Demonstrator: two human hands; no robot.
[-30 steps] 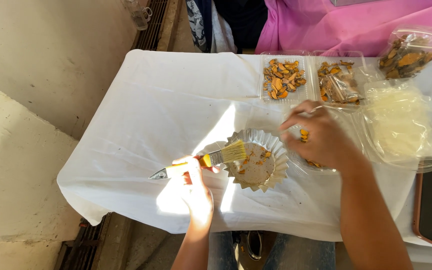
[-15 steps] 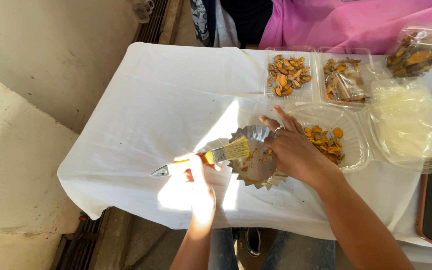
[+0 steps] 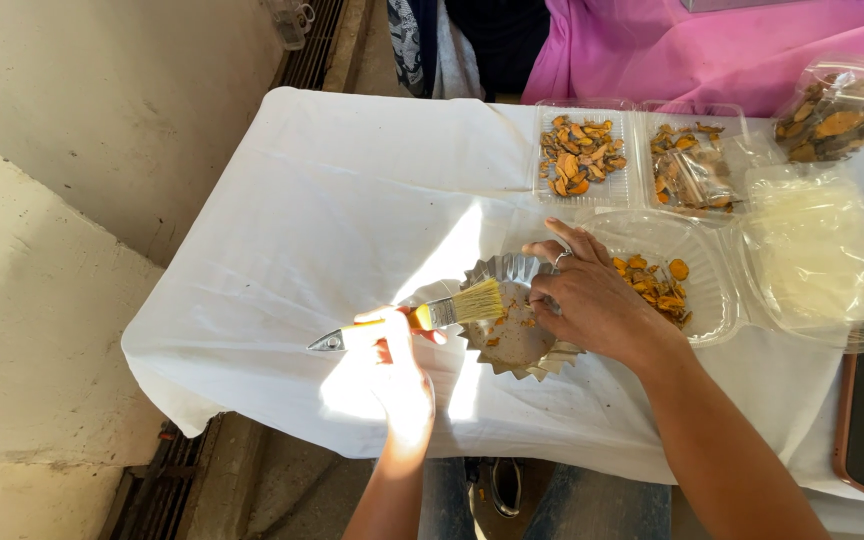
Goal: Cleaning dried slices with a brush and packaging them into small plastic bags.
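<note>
the right hand (image 3: 592, 300) has moved from the tray of orange pieces (image 3: 697, 270) to grip the fluted tin (image 3: 517, 320); the left hand (image 3: 397, 350) holds the brush (image 3: 432, 318) over it.

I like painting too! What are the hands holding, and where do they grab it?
The left hand grips a paintbrush by its handle. The right hand holds the fluted foil dish at its rim.
</note>
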